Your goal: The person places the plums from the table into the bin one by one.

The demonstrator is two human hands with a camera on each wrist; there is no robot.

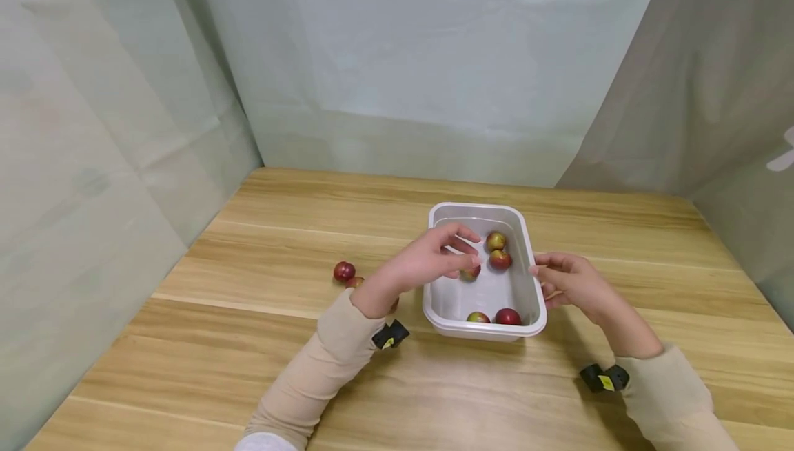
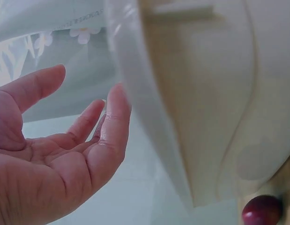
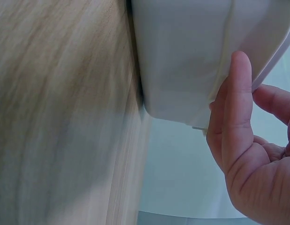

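A white rectangular plastic tub [image 1: 529,268] sits on the light wooden table [image 1: 260,341], near centre. It contains five small red-and-yellow plums [image 1: 500,258]. The left hand [image 1: 431,258] hovers over the tub's left rim, fingers relaxed and apart, holding nothing. The right hand [image 1: 567,280] lies at the right rim, fingers loosely extended, touching the outer wall. Two more dark red plums [image 1: 344,272] lie on the table, left of the tub.
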